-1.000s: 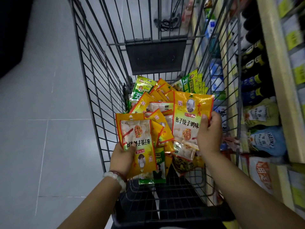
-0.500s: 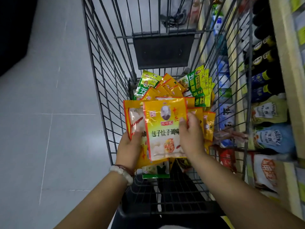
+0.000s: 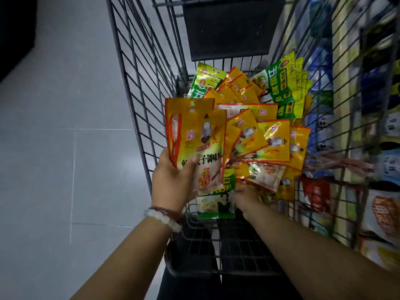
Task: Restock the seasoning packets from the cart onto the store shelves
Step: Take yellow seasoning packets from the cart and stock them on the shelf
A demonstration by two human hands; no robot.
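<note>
Head view, looking down into a wire shopping cart (image 3: 138,87) on a grey tiled floor (image 3: 54,148). Left hand (image 3: 173,182): holds a small stack of yellow seasoning packets (image 3: 194,135) upright over the cart's left side, thumb pressed across the front packet, fingers curled behind. A white bead bracelet (image 3: 163,219) and a dark cord sit on that wrist. Right hand (image 3: 245,197): low in the cart, at the near edge of the loose pile of yellow packets (image 3: 266,144); its fingers are tucked under the packets, so whether they grip anything cannot be told. A green and white packet (image 3: 216,205) lies flat just beside the right hand. Green packets (image 3: 279,87) stand at the far end of the cart, some leaning on the right wall (a further green one (image 3: 203,81) sits far left). Store shelves (image 3: 368,126) run along the right, seen through the wire, blurred, stocked with pouches and bottles.
</note>
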